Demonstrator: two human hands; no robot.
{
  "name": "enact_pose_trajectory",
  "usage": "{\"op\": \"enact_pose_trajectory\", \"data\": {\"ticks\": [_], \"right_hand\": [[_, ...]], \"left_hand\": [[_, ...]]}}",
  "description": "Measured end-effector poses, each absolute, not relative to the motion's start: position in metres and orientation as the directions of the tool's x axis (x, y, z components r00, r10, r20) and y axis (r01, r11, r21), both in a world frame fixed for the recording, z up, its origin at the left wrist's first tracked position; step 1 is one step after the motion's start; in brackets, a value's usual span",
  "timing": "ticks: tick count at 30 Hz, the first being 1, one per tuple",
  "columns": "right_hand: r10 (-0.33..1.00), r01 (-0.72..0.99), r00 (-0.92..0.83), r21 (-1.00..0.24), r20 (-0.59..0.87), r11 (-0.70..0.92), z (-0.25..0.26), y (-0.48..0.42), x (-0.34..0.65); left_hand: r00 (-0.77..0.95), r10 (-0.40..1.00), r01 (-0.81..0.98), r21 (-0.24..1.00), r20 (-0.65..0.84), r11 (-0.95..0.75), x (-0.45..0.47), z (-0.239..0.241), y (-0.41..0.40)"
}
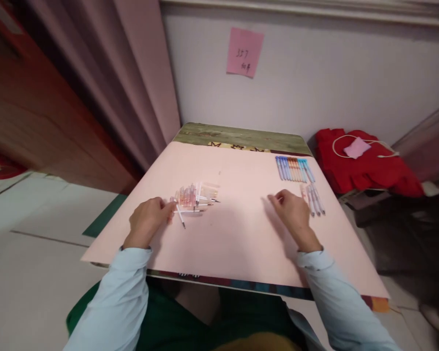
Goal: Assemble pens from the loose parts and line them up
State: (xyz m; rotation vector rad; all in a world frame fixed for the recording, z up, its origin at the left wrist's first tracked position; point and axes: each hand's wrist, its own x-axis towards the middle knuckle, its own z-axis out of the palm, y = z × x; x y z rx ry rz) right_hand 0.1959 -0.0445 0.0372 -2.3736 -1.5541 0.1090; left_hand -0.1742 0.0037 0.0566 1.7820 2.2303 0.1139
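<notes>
My left hand (148, 219) is closed at the left end of a loose pile of clear pinkish pen barrels (186, 196). Its fingertips touch the pile's edge, and what they pinch is hidden. White pen refills (180, 216) with dark tips lie on and beside the barrels, one slanting just right of my thumb. Over bare paper on the right, my right hand (291, 214) has its fingers curled in a pinch; anything in them is too small to see. Just beyond it are several clear pens (316, 201) with grey tips, partly behind the hand.
A row of blue, brown and light-blue pens (294, 169) lies at the far right of the pink-covered table (227, 243). Red cloth (366, 170) with a white cord rests beyond the right edge. A pink note (245, 52) is on the wall behind; a curtain (139, 73) hangs at left.
</notes>
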Motion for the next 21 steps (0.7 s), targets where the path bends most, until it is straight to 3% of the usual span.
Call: {"op": "enact_pose_trajectory", "data": {"ticks": [3,7,11,13,16,18,21], "right_hand": [[0.807,0.807,0.584,-0.174,0.091,-0.564,0.032,-0.055,0.262],[0.801,0.795,0.599,-0.132,0.016,-0.592,0.022,-0.059,0.292],[0.790,0.781,0.613,-0.145,-0.006,-0.607,0.016,-0.051,0.297],[0.786,0.776,0.618,-0.139,-0.025,-0.615,0.015,-0.048,0.301],[0.778,0.774,0.626,-0.081,-0.048,-0.628,0.017,-0.046,0.308],[0.763,0.761,0.644,-0.054,-0.051,-0.646,0.023,-0.046,0.309],[0.769,0.765,0.639,-0.108,0.006,-0.635,0.037,-0.042,0.288]], "left_hand": [[-0.186,0.964,0.947,0.226,-0.190,0.227,-0.172,0.058,0.007],[-0.185,0.959,0.954,0.196,-0.213,0.228,-0.174,0.056,0.009],[-0.273,0.962,0.937,0.226,-0.001,0.266,-0.179,0.055,0.016],[-0.287,0.951,0.912,0.338,0.117,0.234,-0.176,0.056,0.023],[-0.255,0.942,0.786,0.614,0.218,0.071,-0.164,0.060,0.033],[-0.237,0.942,0.614,0.788,0.240,-0.047,-0.153,0.062,0.035],[-0.236,0.942,0.323,0.934,0.237,-0.154,-0.137,0.061,0.026]]}}
